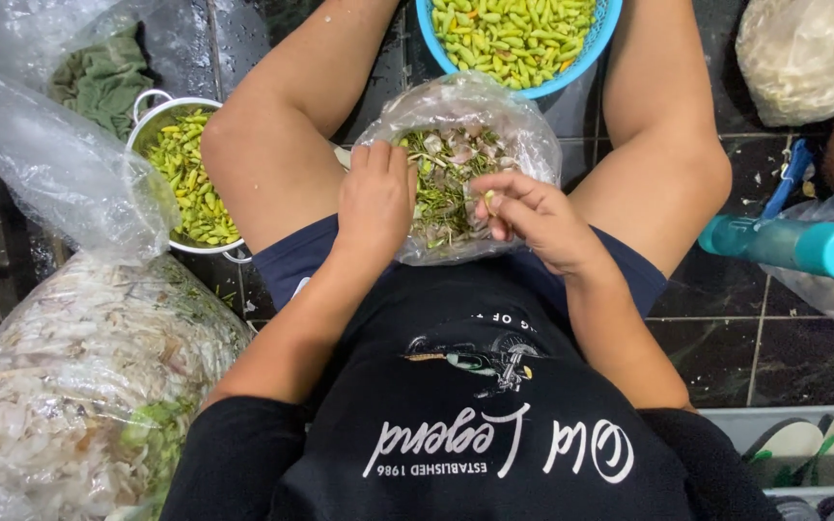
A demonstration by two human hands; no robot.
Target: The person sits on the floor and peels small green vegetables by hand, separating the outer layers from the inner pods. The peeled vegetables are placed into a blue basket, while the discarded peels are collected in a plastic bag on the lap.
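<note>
Seated person's left hand [375, 198] grips the rim of a clear plastic bag [456, 174] of stems between the knees; right hand [533, 214] pinches a small green chili [487, 198] above it.

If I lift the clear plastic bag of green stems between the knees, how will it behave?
The plastic bag would probably be floppy: its thin film is crumpled and sags open. It likely feels light, since it holds only loose stems and peelings. It may spill, as the left hand and right hand are at its open mouth.
</note>
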